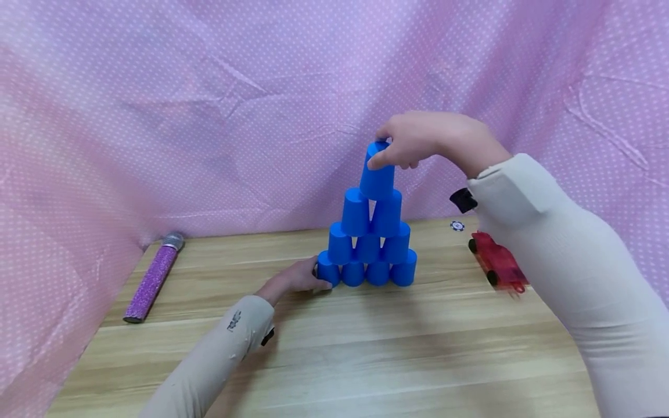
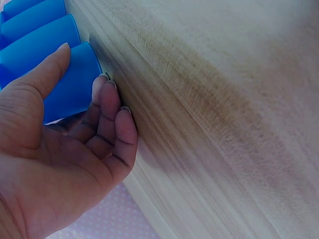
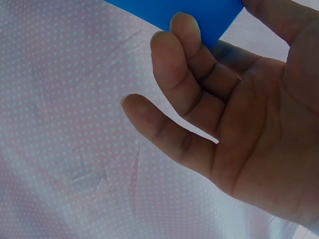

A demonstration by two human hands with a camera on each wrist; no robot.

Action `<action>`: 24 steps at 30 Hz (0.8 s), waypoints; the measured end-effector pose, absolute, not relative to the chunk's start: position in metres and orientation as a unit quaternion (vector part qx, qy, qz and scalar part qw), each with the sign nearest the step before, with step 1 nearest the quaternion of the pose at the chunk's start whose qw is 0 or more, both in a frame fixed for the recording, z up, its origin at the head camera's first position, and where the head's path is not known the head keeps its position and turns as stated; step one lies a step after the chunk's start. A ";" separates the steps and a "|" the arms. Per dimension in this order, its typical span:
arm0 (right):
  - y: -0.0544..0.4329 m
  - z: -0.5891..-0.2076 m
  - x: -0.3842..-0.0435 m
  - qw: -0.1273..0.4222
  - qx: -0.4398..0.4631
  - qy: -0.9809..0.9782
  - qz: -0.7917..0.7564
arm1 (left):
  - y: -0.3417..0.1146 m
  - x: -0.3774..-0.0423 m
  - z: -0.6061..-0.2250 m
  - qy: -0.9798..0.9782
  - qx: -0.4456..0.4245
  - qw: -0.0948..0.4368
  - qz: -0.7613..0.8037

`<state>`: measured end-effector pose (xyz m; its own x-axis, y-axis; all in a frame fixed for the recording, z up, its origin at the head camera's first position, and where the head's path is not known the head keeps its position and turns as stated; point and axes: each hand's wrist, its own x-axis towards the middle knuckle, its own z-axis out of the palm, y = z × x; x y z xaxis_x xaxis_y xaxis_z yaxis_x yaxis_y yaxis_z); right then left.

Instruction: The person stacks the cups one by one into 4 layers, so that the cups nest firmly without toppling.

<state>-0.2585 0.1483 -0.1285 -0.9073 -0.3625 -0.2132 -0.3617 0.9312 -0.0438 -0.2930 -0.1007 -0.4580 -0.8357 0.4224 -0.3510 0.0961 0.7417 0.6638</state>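
Observation:
Upside-down blue cups form a pyramid on the wooden table (image 1: 334,360). My right hand (image 1: 418,136) pinches the single top cup (image 1: 377,181) near its narrow upper end, thumb in front and fingers behind. That cup stands over two cups, with a row of three below them and several in the bottom row. At the pyramid's lower left, my left hand (image 1: 302,275) holds the end cup (image 2: 75,87) of the bottom row between thumb and curled fingers. In the right wrist view, part of the top cup shows past the fingertips (image 3: 185,27).
A purple glittery microphone (image 1: 155,278) lies at the table's left. Toward the right is a red toy car (image 1: 497,261), partly behind the right sleeve, with a poker chip (image 1: 457,226) near the back edge. Pink dotted cloth (image 1: 235,116) hangs behind the table.

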 end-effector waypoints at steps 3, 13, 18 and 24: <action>0.146 -0.128 -0.264 0.114 -0.180 0.977 0.007 | -0.100 -0.293 -0.459 0.900 0.146 0.247 0.328; 0.147 -0.133 -0.272 0.122 -0.169 0.978 0.001 | -0.099 -0.294 -0.461 0.900 0.152 0.242 0.329; 0.149 -0.135 -0.274 0.129 -0.169 0.977 -0.005 | -0.099 -0.294 -0.461 0.899 0.154 0.243 0.329; 0.149 -0.135 -0.276 0.132 -0.165 0.977 -0.006 | -0.098 -0.293 -0.461 0.900 0.155 0.243 0.328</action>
<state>-0.2756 0.1488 -0.1351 -0.9104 -0.3242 -0.2569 -0.3212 0.9454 -0.0547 -0.2929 -0.0984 -0.4605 -0.8336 0.4379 -0.3368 0.1188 0.7375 0.6648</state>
